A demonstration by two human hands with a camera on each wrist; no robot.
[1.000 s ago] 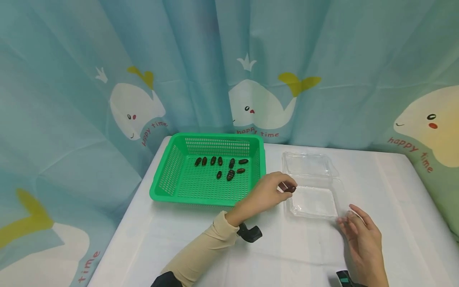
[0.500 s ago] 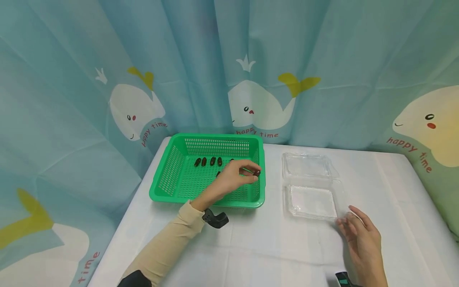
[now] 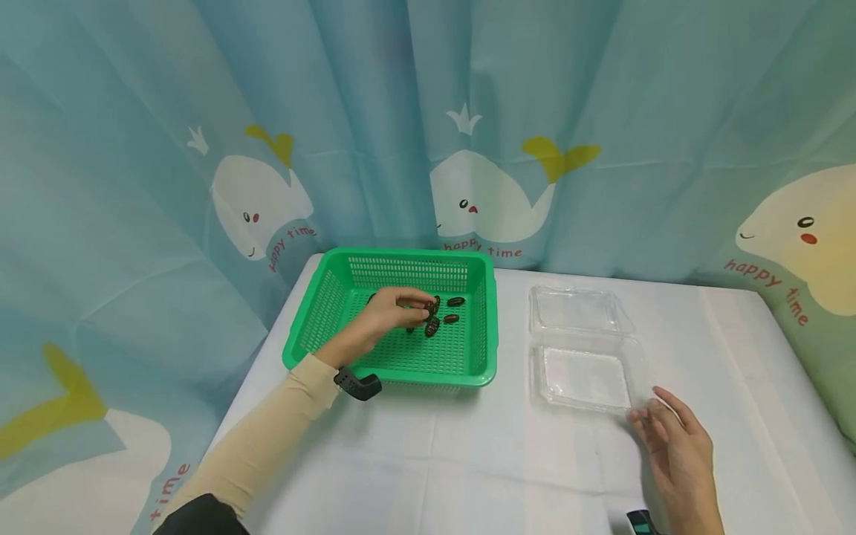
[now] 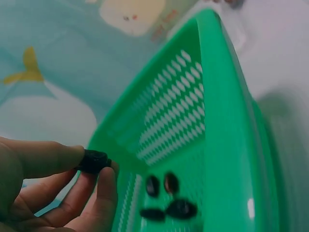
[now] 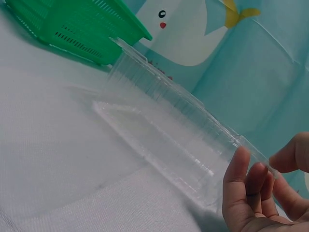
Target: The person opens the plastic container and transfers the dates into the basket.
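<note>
My left hand (image 3: 391, 308) is over the green basket (image 3: 491, 334), pinching a dark wrinkled date (image 4: 94, 162) between thumb and fingers. In the left wrist view, the held date is above the basket floor. Several loose dates (image 3: 432, 327) lie on that floor, and the hand hides others in the head view. To the right, a clear plastic clamshell box (image 3: 585, 375) lies with its lid (image 3: 575, 308) folded back. My right hand (image 3: 675, 446) pinches the box's near right rim, as the right wrist view shows.
A white cloth covers the table (image 3: 495, 461). Behind it hangs a blue curtain (image 3: 374, 111) printed with whales. The basket's raised sides stand around the dates, and the box is a short way to its right.
My left hand has moved left from beside the clear box to over the middle of the basket, with a date held throughout. The right hand has stayed at the box's rim.
</note>
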